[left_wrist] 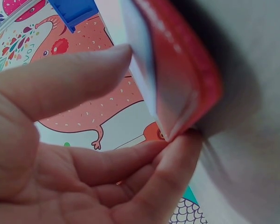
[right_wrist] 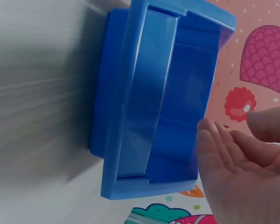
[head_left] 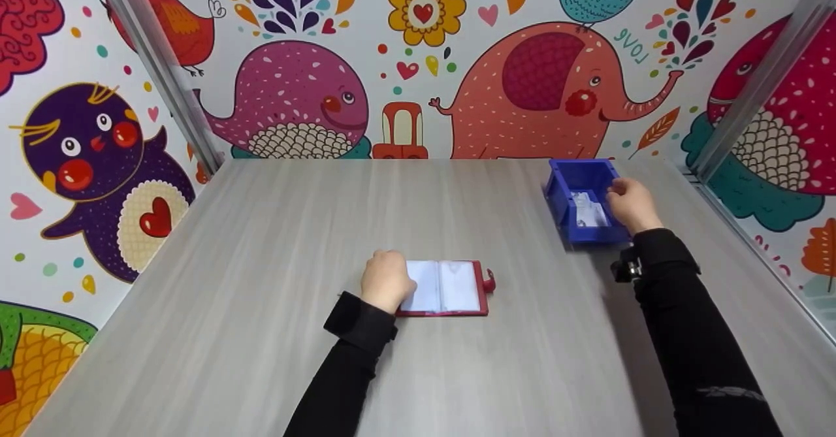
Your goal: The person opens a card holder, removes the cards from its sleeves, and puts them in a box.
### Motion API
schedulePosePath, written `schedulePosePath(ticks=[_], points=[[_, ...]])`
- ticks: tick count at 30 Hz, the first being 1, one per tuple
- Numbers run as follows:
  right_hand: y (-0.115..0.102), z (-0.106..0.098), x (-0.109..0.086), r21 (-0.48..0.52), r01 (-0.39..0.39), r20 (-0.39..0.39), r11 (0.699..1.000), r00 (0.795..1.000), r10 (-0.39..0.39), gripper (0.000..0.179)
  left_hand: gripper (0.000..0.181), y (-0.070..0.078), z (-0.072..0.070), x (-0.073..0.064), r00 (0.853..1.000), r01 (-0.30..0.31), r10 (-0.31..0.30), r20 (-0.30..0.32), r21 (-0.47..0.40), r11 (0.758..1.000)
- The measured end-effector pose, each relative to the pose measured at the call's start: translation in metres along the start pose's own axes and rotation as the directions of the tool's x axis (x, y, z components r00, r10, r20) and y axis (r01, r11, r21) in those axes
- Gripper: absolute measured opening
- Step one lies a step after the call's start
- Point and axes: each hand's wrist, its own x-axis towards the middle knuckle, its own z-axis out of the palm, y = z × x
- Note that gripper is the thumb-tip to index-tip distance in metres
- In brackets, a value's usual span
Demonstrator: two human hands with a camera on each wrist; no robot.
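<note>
A red card holder (head_left: 483, 303) lies spread on the table, its pale inner leaves (head_left: 459, 285) facing up and a red strap tab (head_left: 489, 282) at its right side. At its left edge, my left hand (head_left: 385, 280) pinches the holder; in the left wrist view the thumb (left_wrist: 100, 65) touches the inner leaf and the fingers meet the cover's edge. Over the right rim of a blue bin (head_left: 591, 235) is my right hand (head_left: 632, 205), the fingers (right_wrist: 210, 144) slightly bent, thumb apart, nothing seen between them. White printed cards or papers (head_left: 589, 210) lie inside the bin.
The grey wood-grain table (head_left: 274, 228) meets a wall (head_left: 418, 71) with cartoon animals at the back. Metal posts (head_left: 160, 64) stand at the back corners. The bin is at the table's back right, well apart from the card holder.
</note>
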Motion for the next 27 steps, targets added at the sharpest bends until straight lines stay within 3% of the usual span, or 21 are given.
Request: schedulePosePath(ticks=[12,20,27], points=[[-0.012,-0.002,-0.003,-0.027,-0.016,0.058,1.000,0.998,0.018,0.049,0.025,0.000,0.000,-0.002,1.000,-0.006,0.006,-0.011,0.007,1.000],[-0.012,0.004,-0.009,-0.078,0.108,0.006,0.991,0.994,-0.107,0.045,0.020,-0.001,0.000,-0.002,0.999,-0.038,0.038,-0.020,0.004,0.999],[-0.014,0.005,-0.020,-0.051,0.168,0.025,0.985,0.986,-0.166,0.045,0.021,-0.002,0.000,-0.001,0.999,-0.044,0.044,-0.018,0.010,0.999]])
